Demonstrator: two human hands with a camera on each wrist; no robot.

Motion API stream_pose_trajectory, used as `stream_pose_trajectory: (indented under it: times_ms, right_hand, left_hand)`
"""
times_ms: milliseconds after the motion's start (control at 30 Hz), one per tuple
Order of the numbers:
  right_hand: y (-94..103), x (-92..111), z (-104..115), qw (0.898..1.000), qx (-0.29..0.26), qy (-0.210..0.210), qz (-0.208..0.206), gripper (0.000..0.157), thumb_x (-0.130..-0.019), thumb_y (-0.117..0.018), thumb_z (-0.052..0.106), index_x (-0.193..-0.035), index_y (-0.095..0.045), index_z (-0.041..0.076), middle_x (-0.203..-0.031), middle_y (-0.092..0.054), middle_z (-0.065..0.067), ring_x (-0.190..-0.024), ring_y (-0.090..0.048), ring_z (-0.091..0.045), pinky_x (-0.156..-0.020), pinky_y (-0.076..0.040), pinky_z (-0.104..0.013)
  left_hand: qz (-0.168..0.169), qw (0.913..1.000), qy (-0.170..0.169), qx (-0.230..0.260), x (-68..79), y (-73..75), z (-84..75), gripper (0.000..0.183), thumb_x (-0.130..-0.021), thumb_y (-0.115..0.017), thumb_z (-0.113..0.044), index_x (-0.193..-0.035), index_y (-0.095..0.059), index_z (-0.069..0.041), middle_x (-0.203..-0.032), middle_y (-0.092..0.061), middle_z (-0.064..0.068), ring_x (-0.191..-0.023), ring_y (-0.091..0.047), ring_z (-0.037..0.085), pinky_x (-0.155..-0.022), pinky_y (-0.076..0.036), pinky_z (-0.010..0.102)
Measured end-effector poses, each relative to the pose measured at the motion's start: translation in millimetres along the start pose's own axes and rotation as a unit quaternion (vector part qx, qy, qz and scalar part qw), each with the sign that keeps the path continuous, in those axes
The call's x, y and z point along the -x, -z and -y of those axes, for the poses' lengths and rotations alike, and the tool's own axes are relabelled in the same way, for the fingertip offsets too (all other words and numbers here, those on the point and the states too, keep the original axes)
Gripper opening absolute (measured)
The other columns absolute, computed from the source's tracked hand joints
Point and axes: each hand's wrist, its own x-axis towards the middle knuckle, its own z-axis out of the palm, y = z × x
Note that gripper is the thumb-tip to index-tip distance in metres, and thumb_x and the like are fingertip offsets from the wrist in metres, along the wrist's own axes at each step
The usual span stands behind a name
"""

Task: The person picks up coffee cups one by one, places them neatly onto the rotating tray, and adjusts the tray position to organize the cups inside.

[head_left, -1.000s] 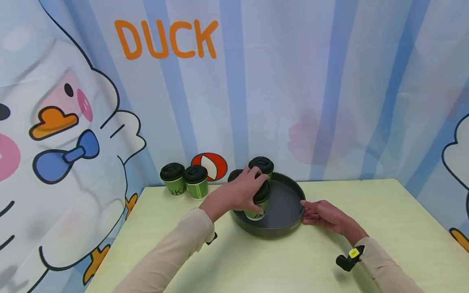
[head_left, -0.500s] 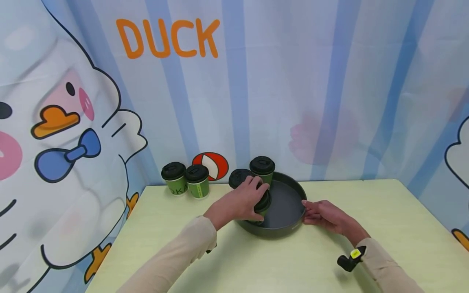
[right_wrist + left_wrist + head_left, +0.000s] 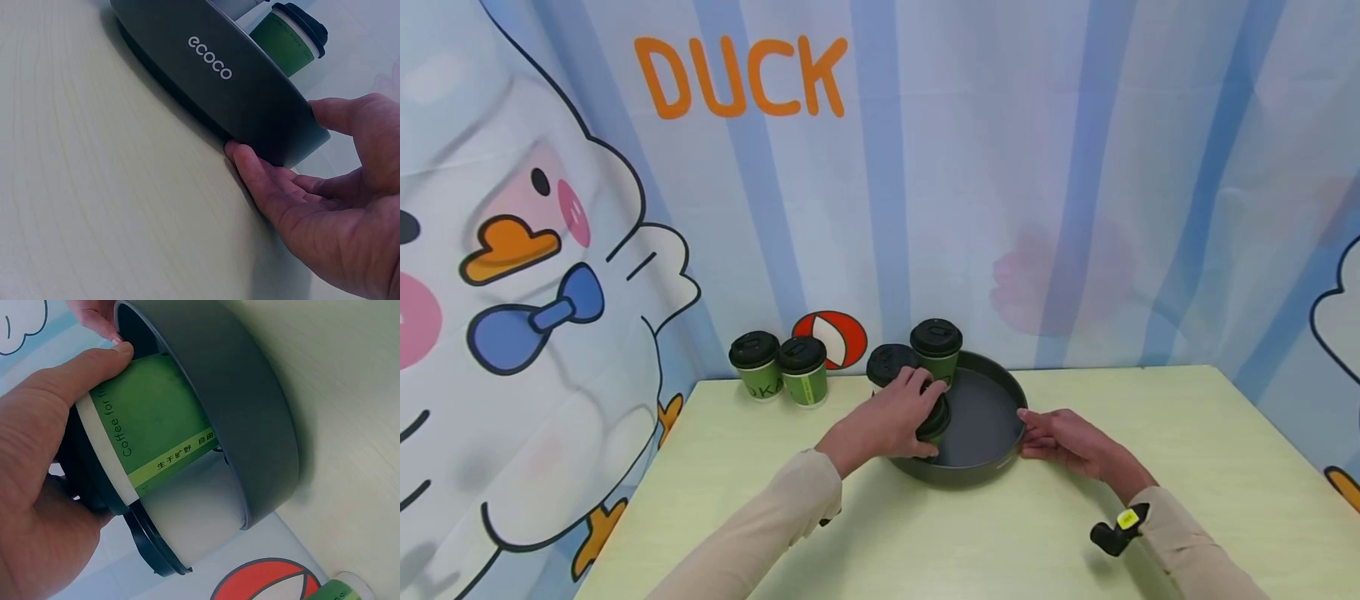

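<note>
My left hand (image 3: pixel 883 423) grips a green paper coffee cup (image 3: pixel 156 419) from above, round its black lid, with the thumb along its side. That cup is inside the near left part of a round dark grey tray (image 3: pixel 981 417), its base hidden by the tray wall in the left wrist view. Two more lidded coffee cups stand in the tray: one at the back (image 3: pixel 937 342) and one at the left (image 3: pixel 891 360), partly behind my left hand. At the tray's right side my right hand (image 3: pixel 337 200) pinches the wall, thumb on the rim and fingers low outside.
Left of the tray, two similar lidded cups, one (image 3: pixel 756 367) and another (image 3: pixel 805 371), stand side by side near the back edge of the pale yellow table (image 3: pixel 970 542). A printed curtain (image 3: pixel 970 167) hangs directly behind the table.
My left hand has lowered slightly with the coffee cup, which sits deeper in the tray than a second ago. The right hand keeps its hold on the tray.
</note>
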Motion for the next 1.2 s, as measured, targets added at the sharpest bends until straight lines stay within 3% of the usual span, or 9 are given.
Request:
stream_pose_trajectory:
  times_ms: [400, 567, 700, 800, 900, 967, 1067, 1133, 1200]
  right_hand:
    - [0.4, -1.2, 0.2, 1.0, -0.005, -0.002, 0.003, 0.054, -0.097, -0.057, 0.03, -0.119, -0.048, -0.019, -0.093, -0.063, -0.015, -0.084, -0.068, -0.019, -0.087, -0.053, -0.036]
    - [1.4, -0.9, 0.1, 1.0, -0.007, -0.001, 0.004, 0.055, -0.097, -0.057, 0.029, -0.121, -0.047, -0.02, -0.093, -0.064, -0.015, -0.085, -0.068, -0.02, -0.088, -0.053, -0.037]
    - [1.9, -0.2, 0.5, 1.0, -0.012, 0.0, 0.007, 0.054, -0.098, -0.055, 0.029, -0.12, -0.047, -0.02, -0.092, -0.063, -0.014, -0.084, -0.068, -0.02, -0.088, -0.053, -0.037]
    - [2.0, 0.1, 0.4, 1.0, -0.013, 0.001, 0.012, 0.053, -0.099, -0.054, 0.028, -0.12, -0.047, -0.02, -0.092, -0.063, -0.014, -0.084, -0.068, -0.019, -0.088, -0.053, -0.037]
    - [1.2, 0.2, 0.4, 1.0, -0.02, -0.004, 0.009, 0.052, -0.099, -0.055, 0.028, -0.119, -0.048, -0.019, -0.091, -0.063, -0.014, -0.084, -0.068, -0.019, -0.087, -0.053, -0.036]
    - [0.8, 0.0, 0.1, 1.0, -0.018, -0.003, 0.011, 0.052, -0.099, -0.054, 0.028, -0.12, -0.047, -0.019, -0.092, -0.063, -0.014, -0.084, -0.068, -0.019, -0.088, -0.053, -0.037]
    - [-0.1, -0.2, 0.2, 1.0, -0.019, -0.003, 0.007, 0.053, -0.098, -0.056, 0.028, -0.121, -0.046, -0.019, -0.092, -0.063, -0.014, -0.084, -0.068, -0.019, -0.088, -0.052, -0.037]
    - [0.2, 0.1, 0.3, 1.0, -0.014, 0.001, 0.011, 0.055, -0.098, -0.056, 0.028, -0.124, -0.044, -0.02, -0.093, -0.063, -0.014, -0.086, -0.068, -0.019, -0.089, -0.052, -0.038]
    - [0.6, 0.5, 0.5, 1.0, -0.013, 0.003, 0.01, 0.056, -0.098, -0.056, 0.027, -0.125, -0.042, -0.02, -0.096, -0.062, -0.016, -0.088, -0.068, -0.02, -0.09, -0.052, -0.038]
  left_hand:
    - [-0.006, 0.9998, -0.003, 0.017, 6.0, 9.3, 7.2, 0.09, -0.082, -0.061, -0.064, -0.148, -0.032, -0.011, -0.146, -0.033, 0.01, -0.131, -0.029, 0.026, -0.104, -0.04, 0.035]
    - [-0.021, 0.9964, 0.003, 0.082, 12.2, 16.1, 14.4, 0.091, -0.082, -0.055, -0.07, -0.149, -0.031, -0.014, -0.148, -0.03, 0.008, -0.133, -0.026, 0.025, -0.104, -0.04, 0.037]
    - [-0.053, 0.9854, 0.025, 0.16, 19.0, 17.6, 24.7, 0.091, -0.081, -0.053, -0.072, -0.15, -0.03, -0.016, -0.148, -0.028, 0.006, -0.135, -0.023, 0.023, -0.103, -0.041, 0.04]
    - [-0.097, 0.9679, 0.05, 0.227, 25.8, 15.7, 34.6, 0.088, -0.082, -0.053, -0.072, -0.148, -0.034, -0.017, -0.148, -0.029, 0.004, -0.134, -0.025, 0.023, -0.102, -0.041, 0.044]
    - [-0.15, 0.9443, 0.068, 0.285, 32.7, 8.8, 47.4, 0.081, -0.084, -0.053, -0.068, -0.144, -0.039, -0.016, -0.144, -0.032, 0.003, -0.13, -0.031, 0.022, -0.101, -0.04, 0.048]
    - [-0.192, 0.9259, 0.081, 0.315, 36.9, 1.2, 56.8, 0.074, -0.086, -0.054, -0.065, -0.14, -0.044, -0.015, -0.139, -0.037, 0.002, -0.126, -0.036, 0.021, -0.099, -0.041, 0.048]
    - [-0.247, 0.8916, 0.108, 0.364, 42.3, -13.7, 69.7, 0.059, -0.092, -0.055, -0.054, -0.131, -0.051, -0.011, -0.129, -0.045, 0.005, -0.114, -0.046, 0.021, -0.097, -0.044, 0.045]
    - [-0.265, 0.869, 0.134, 0.396, 45.0, -24.9, 74.6, 0.05, -0.094, -0.055, -0.047, -0.126, -0.054, -0.009, -0.123, -0.05, 0.009, -0.107, -0.05, 0.021, -0.095, -0.046, 0.044]
    - [-0.259, 0.8524, 0.166, 0.423, 46.7, -36.8, 76.9, 0.044, -0.096, -0.055, -0.041, -0.123, -0.055, -0.006, -0.122, -0.052, 0.012, -0.103, -0.054, 0.023, -0.092, -0.048, 0.043]
